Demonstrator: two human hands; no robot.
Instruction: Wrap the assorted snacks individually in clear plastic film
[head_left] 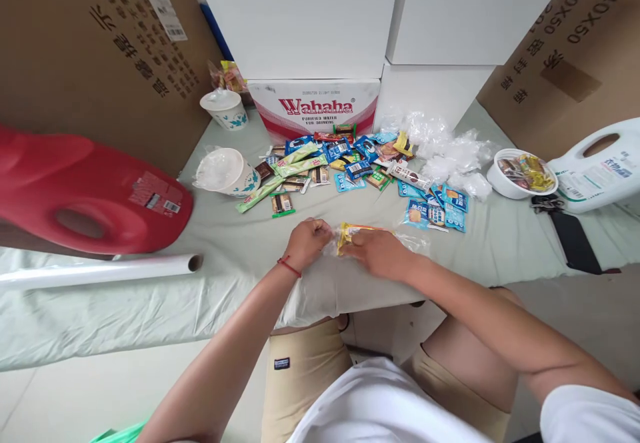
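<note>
At the near edge of the covered table, my left hand (pixel 309 242) is closed, fingertips pinching one end of a clear plastic bag (pixel 413 242). A yellow snack packet (pixel 350 230) lies in or under the thin plastic; which of the two I cannot tell. My right hand (pixel 383 253) grips this packet from the near side, its fingers covering part of it. Beyond both hands spreads a pile of small wrapped snacks (pixel 357 168), among them green sticks (pixel 295 160) and blue packets (pixel 417 212).
Crumpled clear bags (pixel 450 153) lie right of the pile. Paper cups (pixel 230 173) stand left, a white bowl of snacks (pixel 500 180) right. A red jug (pixel 115 196), white roll (pixel 100 271), white bottle (pixel 600 170) and black phone (pixel 575 242) flank the workspace. Boxes (pixel 320 106) close off the back.
</note>
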